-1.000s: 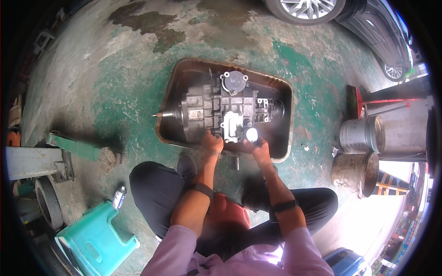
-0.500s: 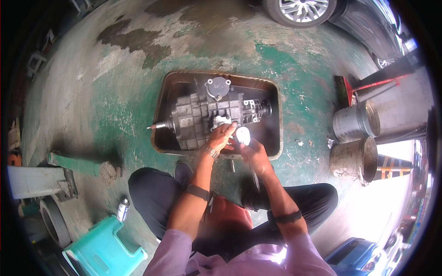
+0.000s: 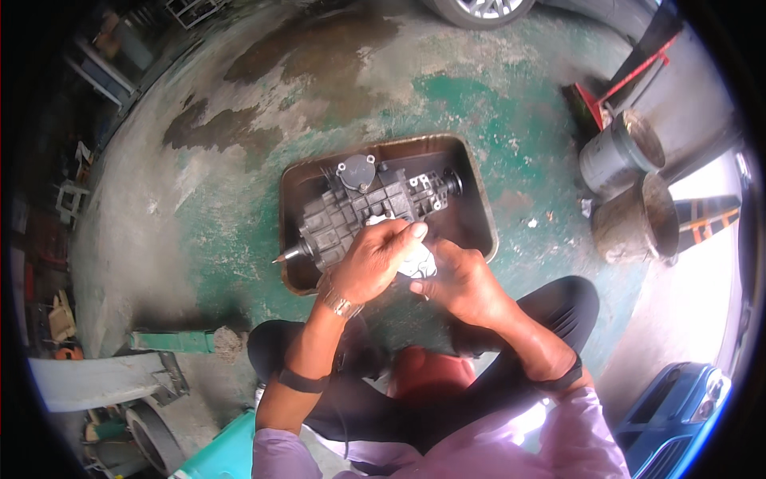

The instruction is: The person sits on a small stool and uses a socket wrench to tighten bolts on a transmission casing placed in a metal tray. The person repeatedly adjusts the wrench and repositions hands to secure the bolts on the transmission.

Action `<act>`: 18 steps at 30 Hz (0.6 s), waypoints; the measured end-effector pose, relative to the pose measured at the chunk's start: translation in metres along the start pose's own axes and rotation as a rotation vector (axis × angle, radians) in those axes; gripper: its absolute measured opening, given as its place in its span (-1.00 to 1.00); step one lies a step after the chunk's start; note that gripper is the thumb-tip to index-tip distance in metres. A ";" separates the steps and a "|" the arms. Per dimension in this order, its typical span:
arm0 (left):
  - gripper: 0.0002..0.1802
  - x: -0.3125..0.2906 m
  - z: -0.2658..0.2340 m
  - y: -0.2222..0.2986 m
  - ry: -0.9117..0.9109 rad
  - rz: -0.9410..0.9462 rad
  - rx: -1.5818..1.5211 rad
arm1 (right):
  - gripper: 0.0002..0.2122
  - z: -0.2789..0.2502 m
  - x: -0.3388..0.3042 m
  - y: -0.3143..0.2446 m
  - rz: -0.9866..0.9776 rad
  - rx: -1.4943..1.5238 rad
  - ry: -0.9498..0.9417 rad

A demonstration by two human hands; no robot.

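Between my two hands, raised above the near edge of a brown tray (image 3: 282, 219), is a small pale metal part (image 3: 417, 263) with dark curved lines on its face. My left hand (image 3: 369, 259) closes on its left side, thumb on top. My right hand (image 3: 471, 289) grips its right side with thumb and fingers. The fingers cover much of the part, so its full shape is hidden. Beyond them a grey ribbed gearbox (image 3: 325, 214) lies in the tray, its shaft (image 3: 291, 253) sticking out over the left rim. A round cap (image 3: 357, 172) tops the gearbox's far side.
Two dirty buckets (image 3: 630, 219) stand to the right, near a red metal frame (image 3: 589, 106). A red stool (image 3: 431, 374) is between my legs. At lower left are a turquoise stool (image 3: 219, 451) and a green beam (image 3: 171, 342). A car wheel (image 3: 487, 9) shows at the top.
Both hands have come up nearer to me with the pale part, away from the gearbox. My left hand now grips it too. The whole view has shifted and turned slightly.
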State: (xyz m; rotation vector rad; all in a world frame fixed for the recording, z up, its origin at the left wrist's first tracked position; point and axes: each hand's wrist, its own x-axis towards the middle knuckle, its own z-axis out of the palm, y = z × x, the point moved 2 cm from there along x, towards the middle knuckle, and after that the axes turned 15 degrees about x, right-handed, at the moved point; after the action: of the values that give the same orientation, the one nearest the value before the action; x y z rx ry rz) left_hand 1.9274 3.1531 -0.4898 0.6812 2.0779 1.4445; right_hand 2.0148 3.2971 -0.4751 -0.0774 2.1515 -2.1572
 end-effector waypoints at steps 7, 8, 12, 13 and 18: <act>-0.62 -0.015 0.011 -0.027 0.087 -0.107 -0.070 | -0.52 0.002 0.000 0.018 -0.075 0.024 -0.087; -0.61 -0.013 0.012 -0.029 0.088 -0.098 -0.062 | -0.52 0.001 0.002 0.020 -0.100 0.044 -0.079; -0.58 -0.004 0.013 -0.032 0.084 -0.074 -0.041 | -0.57 -0.006 0.007 0.020 -0.135 0.088 -0.083; -0.57 -0.003 0.013 -0.032 0.085 -0.066 -0.047 | -0.58 -0.007 0.008 0.021 -0.096 0.103 -0.086; -0.45 0.003 0.014 -0.038 0.035 -0.077 -0.097 | -0.66 -0.017 0.011 0.030 0.043 0.226 -0.081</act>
State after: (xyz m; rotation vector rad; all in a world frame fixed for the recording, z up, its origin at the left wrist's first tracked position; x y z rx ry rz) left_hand 1.9301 3.1533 -0.5306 0.5360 2.0222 1.5131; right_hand 2.0028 3.3127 -0.5060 -0.0989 1.8375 -2.3127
